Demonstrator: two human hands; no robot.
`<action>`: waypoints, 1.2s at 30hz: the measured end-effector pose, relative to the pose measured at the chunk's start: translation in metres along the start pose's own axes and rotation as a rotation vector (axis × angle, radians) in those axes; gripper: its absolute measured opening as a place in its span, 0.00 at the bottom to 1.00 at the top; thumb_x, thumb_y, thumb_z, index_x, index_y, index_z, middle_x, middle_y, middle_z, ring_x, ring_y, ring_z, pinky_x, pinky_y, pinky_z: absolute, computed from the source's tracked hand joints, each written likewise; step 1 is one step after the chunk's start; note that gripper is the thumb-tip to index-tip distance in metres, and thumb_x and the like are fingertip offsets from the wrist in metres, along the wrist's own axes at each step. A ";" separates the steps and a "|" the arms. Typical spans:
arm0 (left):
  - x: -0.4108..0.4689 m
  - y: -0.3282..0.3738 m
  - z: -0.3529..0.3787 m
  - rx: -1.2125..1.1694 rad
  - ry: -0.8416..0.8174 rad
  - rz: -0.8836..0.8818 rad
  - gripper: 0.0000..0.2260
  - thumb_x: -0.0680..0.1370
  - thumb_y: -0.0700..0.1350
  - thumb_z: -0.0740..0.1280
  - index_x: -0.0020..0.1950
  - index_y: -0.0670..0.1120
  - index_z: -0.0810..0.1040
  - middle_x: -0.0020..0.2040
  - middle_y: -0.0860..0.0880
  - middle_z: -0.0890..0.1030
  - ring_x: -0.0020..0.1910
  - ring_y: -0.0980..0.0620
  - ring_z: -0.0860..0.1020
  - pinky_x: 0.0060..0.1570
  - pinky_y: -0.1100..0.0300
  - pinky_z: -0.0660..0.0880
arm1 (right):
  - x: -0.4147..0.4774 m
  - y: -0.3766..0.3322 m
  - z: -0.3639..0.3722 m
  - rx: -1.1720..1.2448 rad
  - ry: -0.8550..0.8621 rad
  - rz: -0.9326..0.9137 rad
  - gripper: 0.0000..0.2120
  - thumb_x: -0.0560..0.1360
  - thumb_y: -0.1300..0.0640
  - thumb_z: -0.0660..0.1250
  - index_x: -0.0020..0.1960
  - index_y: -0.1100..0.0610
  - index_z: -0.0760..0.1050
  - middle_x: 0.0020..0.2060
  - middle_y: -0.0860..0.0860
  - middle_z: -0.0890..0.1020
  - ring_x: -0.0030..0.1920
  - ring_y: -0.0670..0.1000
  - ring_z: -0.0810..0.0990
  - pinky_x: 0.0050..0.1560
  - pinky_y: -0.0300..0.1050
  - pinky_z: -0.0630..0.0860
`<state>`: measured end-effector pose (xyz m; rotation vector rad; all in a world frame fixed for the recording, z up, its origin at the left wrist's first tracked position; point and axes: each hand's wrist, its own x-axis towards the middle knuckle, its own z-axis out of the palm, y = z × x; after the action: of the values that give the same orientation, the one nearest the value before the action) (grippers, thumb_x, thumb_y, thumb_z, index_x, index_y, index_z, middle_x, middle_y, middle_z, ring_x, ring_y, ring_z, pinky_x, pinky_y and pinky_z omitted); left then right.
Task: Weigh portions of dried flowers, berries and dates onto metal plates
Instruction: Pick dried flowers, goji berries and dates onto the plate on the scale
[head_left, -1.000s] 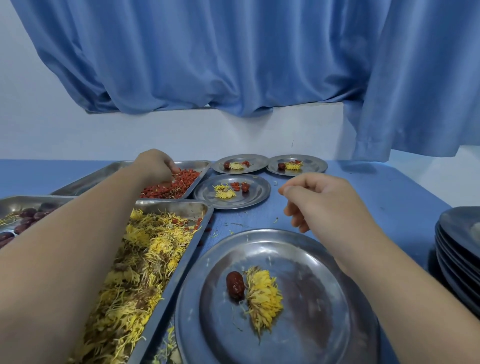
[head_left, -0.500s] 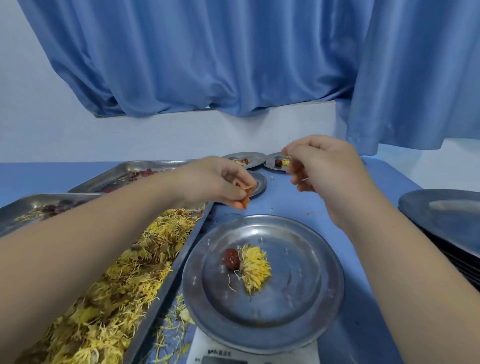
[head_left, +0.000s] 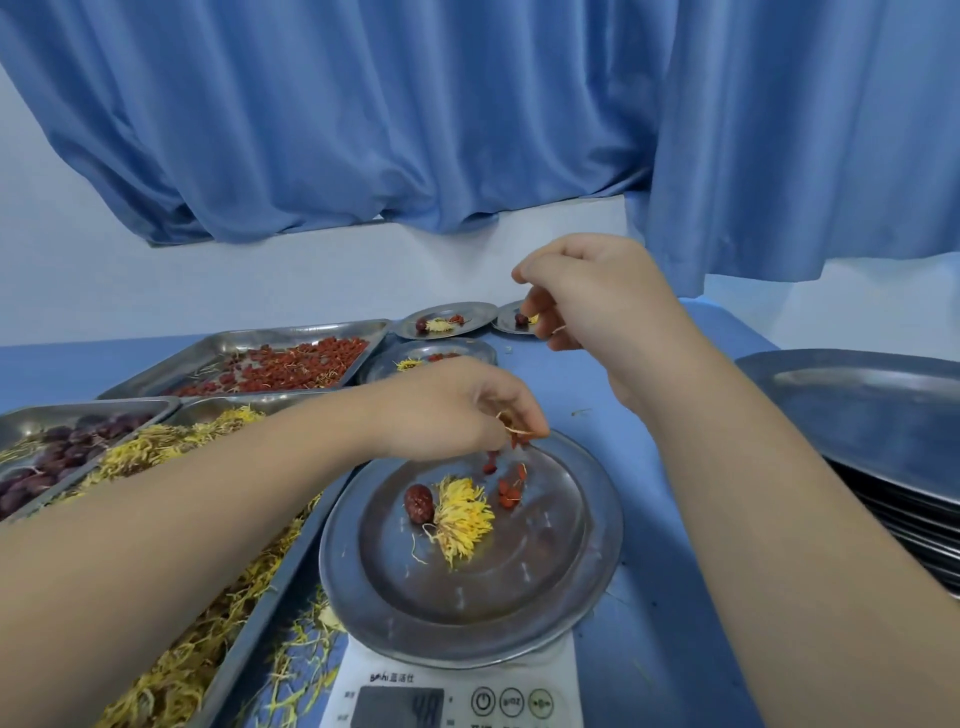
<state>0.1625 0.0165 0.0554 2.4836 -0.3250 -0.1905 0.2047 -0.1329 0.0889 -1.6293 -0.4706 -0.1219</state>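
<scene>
Where the blue table comes nearest to the camera, a white kitchen scale stands, and I cannot read the digits on its display with certainty. A round metal plate rests on top of the scale. Inside the plate lies one dark red date, touching a yellow dried flower on its right, and just behind the flower are some loose berries. Over the far rim of this plate hangs the left hand. Its thumb and fingertips are bent together and pinch a few red berries with thin yellow threads among them. To the left of the plate a long flower tray is filled with yellow petals, partly hidden under the left forearm. Behind it are a date tray and, further away, a berry tray. On the right side stands a stack of plates. The right hand is raised above the table with its fingers curled inward; whether it holds something I cannot tell. Beyond it three filled plates sit near the wall, below a blue curtain.
</scene>
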 end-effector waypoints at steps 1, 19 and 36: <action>-0.002 0.000 0.000 -0.009 0.006 -0.005 0.13 0.73 0.39 0.67 0.54 0.52 0.82 0.53 0.54 0.84 0.54 0.55 0.82 0.62 0.49 0.75 | 0.000 -0.001 0.000 -0.011 -0.003 -0.006 0.07 0.72 0.60 0.65 0.44 0.63 0.79 0.23 0.46 0.78 0.25 0.46 0.74 0.27 0.38 0.72; -0.019 -0.003 0.001 -0.124 0.258 -0.032 0.10 0.78 0.38 0.65 0.46 0.50 0.84 0.43 0.54 0.84 0.45 0.55 0.83 0.53 0.56 0.79 | -0.063 -0.024 0.003 -0.310 0.288 -0.237 0.09 0.70 0.58 0.62 0.34 0.60 0.74 0.27 0.52 0.76 0.30 0.51 0.71 0.30 0.47 0.68; -0.026 -0.001 0.013 -0.182 0.374 -0.123 0.13 0.75 0.31 0.66 0.46 0.48 0.82 0.44 0.46 0.84 0.39 0.53 0.82 0.44 0.61 0.79 | -0.150 0.059 -0.023 -0.627 0.095 -0.368 0.06 0.74 0.59 0.64 0.39 0.52 0.74 0.33 0.45 0.76 0.37 0.47 0.74 0.39 0.49 0.73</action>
<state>0.1354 0.0175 0.0459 2.2980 0.0028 0.1873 0.0950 -0.1918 -0.0156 -2.1162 -0.7015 -0.6749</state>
